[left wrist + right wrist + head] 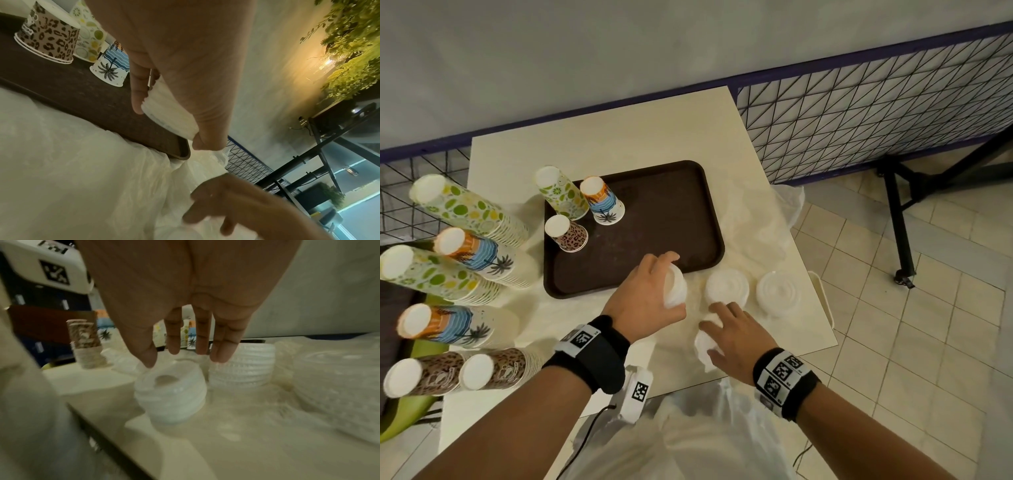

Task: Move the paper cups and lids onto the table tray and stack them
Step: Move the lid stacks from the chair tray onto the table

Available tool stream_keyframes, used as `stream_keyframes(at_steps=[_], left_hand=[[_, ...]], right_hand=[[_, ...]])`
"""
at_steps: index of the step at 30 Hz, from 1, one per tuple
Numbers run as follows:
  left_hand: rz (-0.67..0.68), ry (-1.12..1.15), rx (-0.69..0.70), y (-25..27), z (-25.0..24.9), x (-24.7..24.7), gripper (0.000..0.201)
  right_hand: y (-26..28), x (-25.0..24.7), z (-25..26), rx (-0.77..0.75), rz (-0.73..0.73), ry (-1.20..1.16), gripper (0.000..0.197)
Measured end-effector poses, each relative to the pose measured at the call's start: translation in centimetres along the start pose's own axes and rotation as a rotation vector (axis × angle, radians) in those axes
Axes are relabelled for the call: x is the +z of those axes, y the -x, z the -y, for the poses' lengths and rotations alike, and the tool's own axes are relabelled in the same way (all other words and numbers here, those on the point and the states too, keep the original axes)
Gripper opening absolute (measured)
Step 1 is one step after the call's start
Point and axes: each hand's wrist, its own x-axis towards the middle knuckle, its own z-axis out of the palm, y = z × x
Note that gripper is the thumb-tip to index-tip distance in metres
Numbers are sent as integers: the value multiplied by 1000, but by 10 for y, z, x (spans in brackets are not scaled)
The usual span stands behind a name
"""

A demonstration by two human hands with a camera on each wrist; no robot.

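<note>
A dark brown tray (671, 219) lies on the cream table with three upside-down cup stacks at its left end: lime-patterned (561, 193), palm-patterned (602, 202) and leopard-patterned (568, 234). My left hand (654, 291) grips a stack of white lids (675, 286) just above the tray's front edge; the same lid stack (170, 112) shows between thumb and fingers. My right hand (726, 335) hovers with straight fingers over another white lid stack (172, 395) near the table's front, fingertips just above it. Two more lid stacks (726, 286) (779, 291) stand to the right.
Long sleeves of patterned cups (469, 210) lie on their sides along the table's left. Crumpled clear plastic wrap (756, 219) spreads right of the tray and under the lids. A wire-mesh fence (859, 120) runs behind the table; tiled floor lies to the right.
</note>
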Motion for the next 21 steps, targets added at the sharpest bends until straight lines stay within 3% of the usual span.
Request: stream_keyframes(at_steps=[4,6,8,10,12,14,17,21], left_hand=[[-33,59,24,-9,-9,-8,101],[-40,70,61,-16,-19,-14,103],[-50,58,114,-26,-31,-19,107],[-43,29,160,-38,-42,-23,113],[-46,1,187,-50,-50,-25,119],[-46,-67,197,-65,-58,-25,121],[0,-125,212,-85,-72,-22,124],[117,128,225,-102,-77,-17,126]], right_hand=[[-13,-38,-7,185,-406,-357,32],[-27,-63,-9,288,-486,-523,32],[-43,-84,-12,360,-412,-631,40],[-58,-99,-16,426,-246,-806,48],[-71,-107,-24,508,-141,-1146,51],[-78,-112,-35,550,-128,-1461,50],[-82,-115,-52,531,-131,-1482,46],[-83,-113,-84,601,-185,-1389,53]])
